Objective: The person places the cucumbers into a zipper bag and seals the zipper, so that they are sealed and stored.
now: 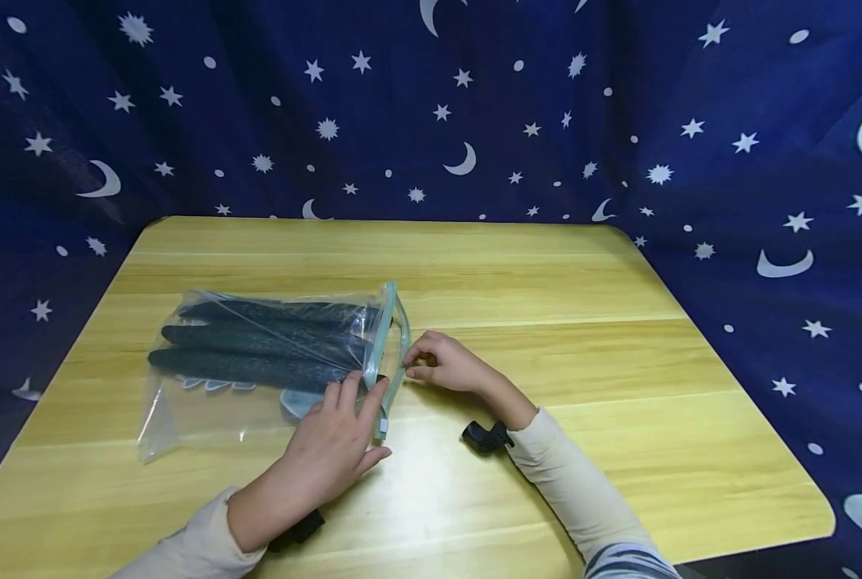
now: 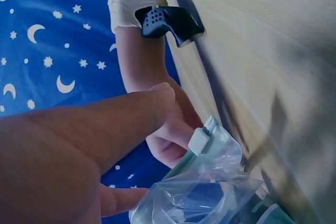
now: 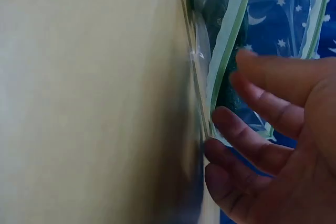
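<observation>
A clear slider zip bag with a pale green zip strip lies on the table, its mouth spread open to the right. Three long dark green cucumbers lie side by side in it. My left hand rests its fingers on the bag near the mouth, thumb held out to the side. My right hand is at the outer zip edge, fingers loosely bent and fingertips right at the strip; in the right wrist view its thumb stands apart from the lower fingers. The white slider sits at the near end of the strip.
The wooden table has rounded corners, and a dark blue curtain with stars and moons hangs behind and beside it. A black wrist camera sticks out from the right wrist, low over the tabletop.
</observation>
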A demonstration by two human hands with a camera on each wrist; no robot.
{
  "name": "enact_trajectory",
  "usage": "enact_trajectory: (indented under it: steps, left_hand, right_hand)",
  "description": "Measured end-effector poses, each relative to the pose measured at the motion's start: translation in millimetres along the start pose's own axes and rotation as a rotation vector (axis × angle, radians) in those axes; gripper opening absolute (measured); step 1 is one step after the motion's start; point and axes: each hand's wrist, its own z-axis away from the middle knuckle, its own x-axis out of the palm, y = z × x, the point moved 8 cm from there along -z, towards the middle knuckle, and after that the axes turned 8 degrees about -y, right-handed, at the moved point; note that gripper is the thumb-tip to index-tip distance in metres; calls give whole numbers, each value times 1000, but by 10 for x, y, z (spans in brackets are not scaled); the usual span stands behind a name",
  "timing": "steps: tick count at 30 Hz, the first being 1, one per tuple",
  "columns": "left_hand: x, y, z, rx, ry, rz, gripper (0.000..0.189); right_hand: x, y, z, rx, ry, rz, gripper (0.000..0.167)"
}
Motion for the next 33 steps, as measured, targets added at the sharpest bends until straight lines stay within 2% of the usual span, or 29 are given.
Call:
enact_trajectory:
  steps: [3, 6, 10, 13, 17, 19, 22, 24, 26, 29, 31, 33]
  left_hand:
    - [17, -6, -6, 6, -7, 17, 80]
    - [35, -6, -9, 6, -20, 34, 79]
    - [53, -8, -11, 5, -34, 43, 79]
    - [57, -22, -14, 6, -44, 44, 80]
    - [15, -61, -21, 3, -28, 57, 77]
    - [-35, -91, -13, -9, 9, 77, 75]
    - [-107, -133, 28, -41, 56, 126, 72]
    - [-125, -157, 77, -68, 65, 176, 70]
    - [-100, -170, 132, -94, 29, 250, 67]
    - [34, -171, 211, -128, -113, 469, 61]
    - [150, -131, 248, -113, -220, 691, 55]
    - [270, -52, 270, -71, -334, 972, 49]
  right_hand:
    - [68, -53, 7, -28, -55, 24, 10]
    - [175, -134, 29, -86, -152, 42, 10]
    - [318, -276, 96, -181, -282, -7, 14]
    - [403, -375, 121, -222, -333, -52, 16]
    - [463, -411, 98, -162, -319, -85, 19]
    - [475, -404, 88, -111, -298, -105, 19]
    - [497, -404, 87, -59, -283, -142, 16]
    - [515, -403, 88, -37, -276, -166, 14]
    - [528, -404, 91, -17, -268, -177, 13]
    - [533, -397, 93, 26, -248, -180, 13]
    - [530, -383, 98, 58, -241, -175, 11]
    - [531, -362, 106, 88, -240, -176, 10]
